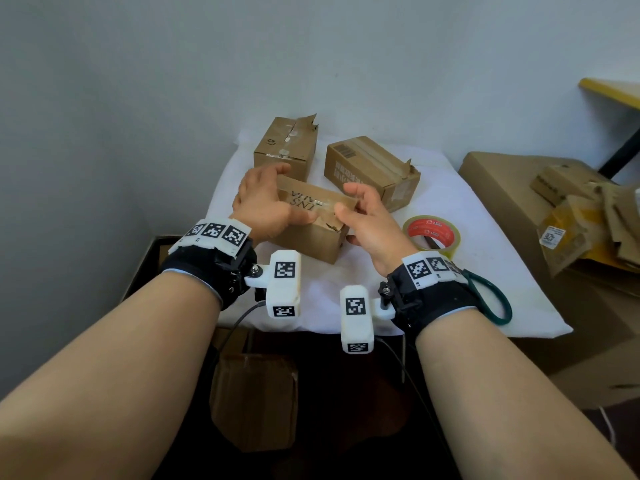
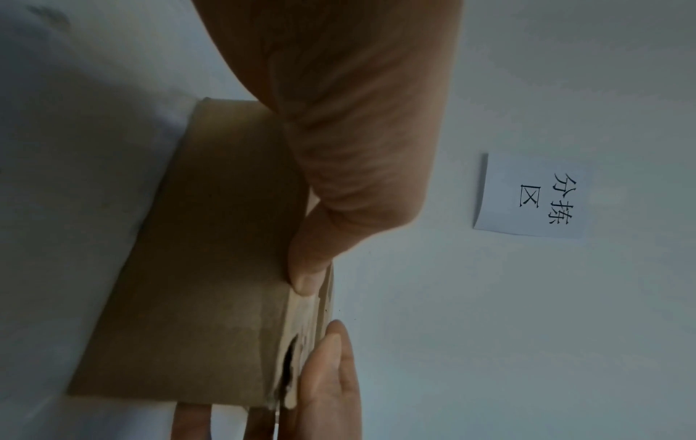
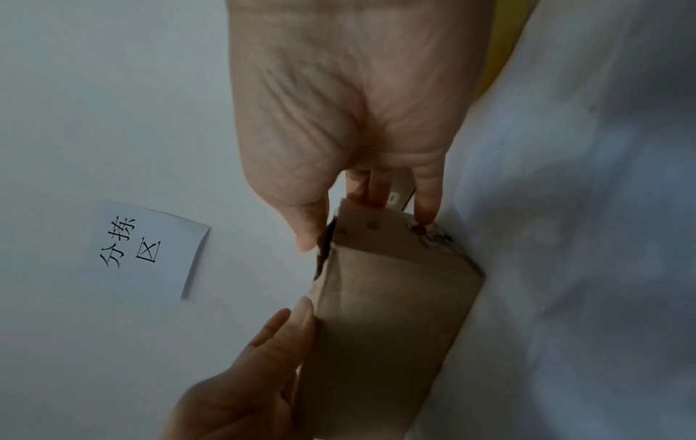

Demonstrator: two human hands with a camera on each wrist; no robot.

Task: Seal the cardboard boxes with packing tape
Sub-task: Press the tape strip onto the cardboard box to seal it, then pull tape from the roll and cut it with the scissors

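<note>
A small cardboard box [image 1: 311,220] lies on the white-clothed table [image 1: 485,271], with a glossy strip of tape along its top. My left hand [image 1: 277,199] grips its left end, fingers curled over the far side and thumb [image 2: 312,268] on the top edge. My right hand [image 1: 360,209] touches the right end: its thumb [image 3: 309,226] sits by the torn top corner and straight fingers lie against the end face. Two more boxes stand behind, one at the left [image 1: 287,143] and one at the right [image 1: 370,168]. A roll of packing tape [image 1: 433,233] lies right of my right hand.
Green-handled scissors [image 1: 491,299] lie by my right wrist near the table's front edge. A big carton with a heap of flattened cardboard [image 1: 588,216] stands at the right. Another box [image 1: 256,400] sits on the floor below. A paper note [image 3: 150,247] hangs on the wall.
</note>
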